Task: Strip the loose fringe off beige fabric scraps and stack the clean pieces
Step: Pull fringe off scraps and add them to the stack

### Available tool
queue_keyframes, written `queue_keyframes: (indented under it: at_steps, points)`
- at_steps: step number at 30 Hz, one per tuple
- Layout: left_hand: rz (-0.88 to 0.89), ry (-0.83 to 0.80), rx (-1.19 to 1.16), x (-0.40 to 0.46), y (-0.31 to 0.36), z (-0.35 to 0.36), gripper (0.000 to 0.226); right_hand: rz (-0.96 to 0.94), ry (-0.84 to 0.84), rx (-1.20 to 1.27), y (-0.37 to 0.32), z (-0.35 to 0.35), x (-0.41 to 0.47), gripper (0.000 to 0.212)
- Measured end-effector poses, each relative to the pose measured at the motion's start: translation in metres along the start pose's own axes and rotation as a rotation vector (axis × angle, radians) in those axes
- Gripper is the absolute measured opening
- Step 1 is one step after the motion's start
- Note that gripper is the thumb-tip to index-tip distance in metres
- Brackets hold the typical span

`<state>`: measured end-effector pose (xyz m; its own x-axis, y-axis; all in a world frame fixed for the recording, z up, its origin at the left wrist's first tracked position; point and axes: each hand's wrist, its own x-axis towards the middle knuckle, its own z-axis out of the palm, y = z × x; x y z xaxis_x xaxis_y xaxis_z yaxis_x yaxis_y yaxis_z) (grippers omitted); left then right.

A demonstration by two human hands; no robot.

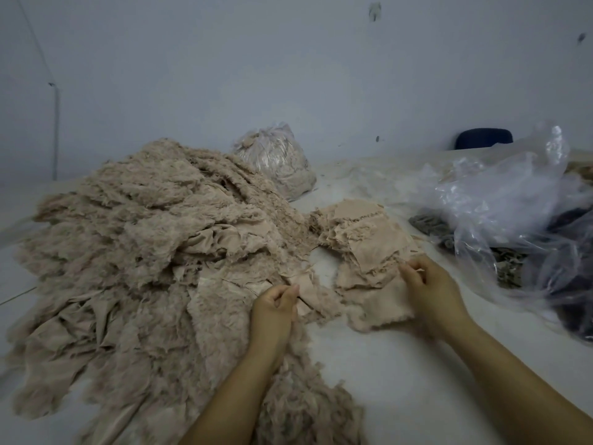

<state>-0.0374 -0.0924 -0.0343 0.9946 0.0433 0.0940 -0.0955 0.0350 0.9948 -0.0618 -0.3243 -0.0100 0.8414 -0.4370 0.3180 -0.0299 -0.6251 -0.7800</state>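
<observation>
A white desk (pixel 401 380) carries a big heap (pixel 138 252) of fringed beige scraps on the left. Clear bags (pixel 513 200) lie far right. A stack (pixel 362 232) of clean pieces sits mid-desk. The left hand (pixel 276 306) pinches a scrap (pixel 308 293); the right hand (pixel 430 290) pinches the stack's near edge.

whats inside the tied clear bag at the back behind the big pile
The bag holds pale beige fluffy material, seemingly the same fringe as the pile in front. Its lower left is hidden by the pile, and the crinkled plastic blurs any detail.
</observation>
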Motion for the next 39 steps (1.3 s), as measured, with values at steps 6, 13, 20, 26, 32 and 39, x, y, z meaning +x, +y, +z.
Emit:
queue_keyframes:
  at_steps: [6,13,20,26,32,39]
  points:
    - [0.025,-0.067,0.218,-0.001,-0.006,-0.002,0.027,-0.198,-0.035,-0.252,-0.02,0.018,-0.011,0.023]
    - [0.09,-0.101,0.156,-0.007,-0.007,-0.005,0.024,-0.046,-0.339,0.016,-0.069,0.098,-0.028,0.027]
    - [-0.194,-0.23,-0.231,-0.001,0.002,-0.005,0.044,-0.046,-0.599,0.663,-0.056,0.063,-0.055,0.018]
    - [-0.18,-0.126,-0.271,-0.004,-0.001,-0.007,0.012,0.242,-0.451,0.853,-0.045,0.065,-0.065,0.015]
    - [-0.026,0.054,-0.167,-0.006,0.004,-0.002,0.005,0.133,-0.348,0.738,-0.048,0.071,-0.068,0.013]
    - [0.047,0.011,-0.11,-0.011,0.009,0.001,0.01,0.22,-0.604,0.691,-0.046,0.067,-0.071,0.034]
